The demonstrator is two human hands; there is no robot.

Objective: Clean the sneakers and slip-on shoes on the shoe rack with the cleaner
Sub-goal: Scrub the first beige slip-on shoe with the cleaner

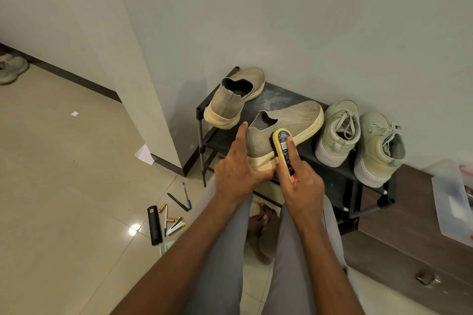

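1. Four shoes sit on the black shoe rack (332, 181) against the wall; brown cabinet (399, 217) just beside it on the right, clear plastic box (453, 202) on the cabinet top.
2. Two green lace-up sneakers (358, 138) stand side by side at the rack's right end, heels toward the camera.
3. Far slip-on shoe (234, 100) at the rack's back left corner, heel hanging over the front edge.
4. Near slip-on shoe (286, 125) mid-rack, tilted on its side.
5. Left hand (235, 169) grips the near shoe's heel sole, index finger straight along the collar.
6. Right hand (302, 181) fingers wrapped around the yellow cleaner (282, 146), index finger laid on top, its head touching the shoe's side.
7. Floor left of the legs: pens (183, 198), black remote (154, 225), batteries (166, 213).
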